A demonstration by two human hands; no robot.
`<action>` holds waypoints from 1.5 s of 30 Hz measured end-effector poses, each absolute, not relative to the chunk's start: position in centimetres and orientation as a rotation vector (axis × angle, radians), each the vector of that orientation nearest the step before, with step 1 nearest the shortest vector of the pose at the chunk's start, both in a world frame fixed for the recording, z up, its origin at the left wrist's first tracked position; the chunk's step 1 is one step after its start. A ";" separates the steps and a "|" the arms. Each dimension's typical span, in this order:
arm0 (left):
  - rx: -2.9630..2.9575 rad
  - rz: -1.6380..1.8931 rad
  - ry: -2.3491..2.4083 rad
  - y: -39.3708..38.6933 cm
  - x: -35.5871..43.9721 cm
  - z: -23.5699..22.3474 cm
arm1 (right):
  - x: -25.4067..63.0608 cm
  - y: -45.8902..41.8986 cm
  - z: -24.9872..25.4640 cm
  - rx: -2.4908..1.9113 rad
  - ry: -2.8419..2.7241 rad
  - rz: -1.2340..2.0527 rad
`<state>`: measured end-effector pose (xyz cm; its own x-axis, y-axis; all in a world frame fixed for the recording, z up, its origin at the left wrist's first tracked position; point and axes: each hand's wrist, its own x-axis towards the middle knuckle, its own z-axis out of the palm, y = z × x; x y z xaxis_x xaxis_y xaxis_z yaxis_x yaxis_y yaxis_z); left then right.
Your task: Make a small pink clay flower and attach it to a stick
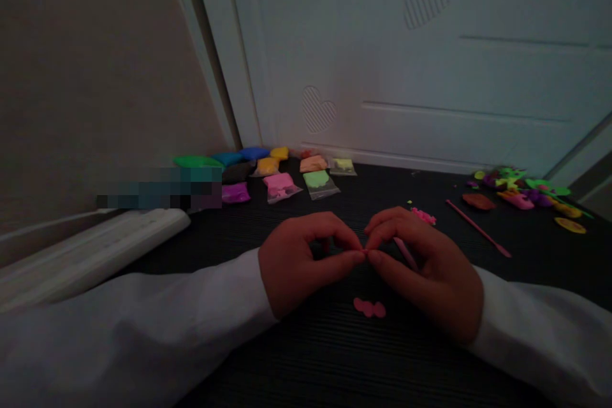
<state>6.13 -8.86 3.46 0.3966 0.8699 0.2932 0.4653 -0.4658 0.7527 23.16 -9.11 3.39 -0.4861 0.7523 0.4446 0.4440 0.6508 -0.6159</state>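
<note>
My left hand (310, 261) and my right hand (425, 268) meet over the dark table, thumb and forefinger of each pinched together. Between the fingertips is a tiny reddish-pink bit of modelling clay (366, 251), mostly hidden. Below them on the table lies a flat strip of overlapping pink clay discs (370, 308). Partly behind my right hand a pink stick-like tool (405, 253) shows. Just past its knuckles sits a bumpy bright pink clay piece (423, 216).
Bags of coloured clay, among them a pink bag (281, 187) and a green bag (320, 183), line the back left. A pink modelling tool (478, 228) lies at right, near colourful clay shapes (516, 191). A long white object (95, 255) lies at left. A white panel (382, 64) rises behind.
</note>
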 end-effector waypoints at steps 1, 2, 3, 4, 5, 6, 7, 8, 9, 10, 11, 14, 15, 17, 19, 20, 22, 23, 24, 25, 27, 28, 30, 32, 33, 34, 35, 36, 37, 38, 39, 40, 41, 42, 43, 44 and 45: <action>2.072 0.920 1.145 -8.9 6.1 3.5 | 23.2 -9.1 3.4 -0.932 -2.149 0.555; 2.056 0.917 1.155 -8.9 6.1 3.6 | 23.2 -9.1 3.4 -0.941 -2.144 0.554; 2.040 0.912 1.164 -8.9 6.1 3.7 | 23.2 -9.1 3.4 -0.950 -2.140 0.553; 2.023 0.907 1.174 -8.8 6.1 3.8 | 23.2 -9.1 3.3 -0.951 -2.132 0.547; 2.008 0.902 1.179 -8.8 6.1 3.8 | 23.2 -9.1 3.3 -0.947 -2.127 0.541; 1.998 0.898 1.178 -8.8 6.1 3.8 | 23.2 -9.1 3.2 -0.942 -2.125 0.539; 1.992 0.897 1.173 -8.8 6.0 3.8 | 23.3 -9.1 3.1 -0.937 -2.126 0.540; 1.987 0.896 1.170 -8.8 6.0 3.8 | 23.3 -9.0 3.0 -0.928 -2.128 0.542; 1.986 0.896 1.167 -8.7 6.0 3.8 | 23.3 -9.0 2.9 -0.915 -2.132 0.546; 1.987 0.895 1.163 -8.7 6.0 3.8 | 23.3 -9.0 2.9 -0.909 -2.135 0.552; 1.990 0.894 1.161 -8.8 6.0 3.8 | 23.3 -8.9 2.9 -0.907 -2.138 0.558; 1.995 0.886 1.164 -8.8 6.0 3.8 | 23.2 -8.9 3.0 -0.907 -2.140 0.564; 1.994 0.886 1.164 -8.8 6.0 3.8 | 23.2 -8.9 3.1 -0.914 -2.139 0.564; 1.977 0.888 1.162 -8.8 6.0 3.7 | 23.2 -9.0 3.2 -0.910 -2.142 0.561; 1.925 0.885 1.160 -8.7 6.0 3.7 | 23.2 -9.0 3.2 -0.919 -2.146 0.546; 1.880 0.879 1.161 -8.6 6.0 3.7 | 23.3 -9.1 3.1 -0.922 -2.139 0.521; 1.767 0.857 1.161 -8.5 6.1 3.7 | 23.4 -9.2 3.0 -0.915 -2.113 0.428; 1.710 0.844 1.157 -8.5 6.1 3.7 | 23.5 -9.2 2.9 -0.904 -2.108 0.364; 1.662 0.831 1.147 -8.4 6.1 3.6 | 23.6 -9.3 2.8 -0.883 -2.116 0.293; 1.623 0.825 1.136 -8.3 6.2 3.6 | 23.7 -9.4 2.7 -0.855 -2.140 0.219; 1.568 0.822 1.120 -8.3 6.2 3.6 | 23.9 -9.6 2.5 -0.800 -2.199 0.069; 1.548 0.824 1.113 -8.2 6.2 3.5 | 24.0 -9.7 2.5 -0.775 -2.222 0.001; 1.522 0.816 1.091 -8.3 6.1 3.5 | 24.2 -9.7 2.5 -0.740 -2.252 -0.101; 1.504 0.785 1.040 -8.3 6.1 3.4 | 24.3 -9.6 2.5 -0.729 -2.264 -0.154; 1.497 0.770 1.010 -8.3 6.1 3.4 | 24.4 -9.6 2.5 -0.729 -2.265 -0.172; 1.491 0.756 0.988 -8.4 6.0 3.4 | 24.4 -9.5 2.6 -0.734 -2.266 -0.187; 1.484 0.744 0.975 -8.4 6.0 3.4 | 24.4 -9.5 2.6 -0.738 -2.266 -0.200; 1.477 0.733 0.970 -8.4 6.0 3.4 | 24.4 -9.5 2.6 -0.737 -2.266 -0.213; 1.473 0.725 0.969 -8.4 6.0 3.4 | 24.4 -9.5 2.6 -0.729 -2.266 -0.226; 1.469 0.718 0.971 -8.4 6.0 3.4 | 24.4 -9.5 2.6 -0.717 -2.264 -0.238; 1.468 0.712 0.971 -8.4 6.0 3.5 | 24.4 -9.6 2.7 -0.705 -2.255 -0.252; 1.470 0.707 0.969 -8.4 6.0 3.5 | 24.4 -9.7 2.7 -0.688 -2.244 -0.268; 1.476 0.703 0.968 -8.3 6.0 3.5 | 24.3 -9.7 2.7 -0.674 -2.234 -0.283; 1.485 0.698 0.967 -8.3 6.0 3.4 | 24.3 -9.8 2.7 -0.663 -2.232 -0.295; 1.492 0.693 0.965 -8.3 6.0 3.4 | 24.3 -9.8 2.7 -0.652 -2.235 -0.307; 1.498 0.686 0.963 -8.3 6.0 3.4 | 24.3 -9.8 2.7 -0.646 -2.238 -0.313; 1.502 0.681 0.962 -8.3 6.0 3.4 | 24.3 -9.8 2.7 -0.646 -2.240 -0.312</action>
<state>6.01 -8.29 3.42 0.4927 0.8643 -0.1015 0.1913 0.0062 0.9815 24.25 -9.78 2.75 -0.5758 0.3516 0.7381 0.5398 0.8415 0.0203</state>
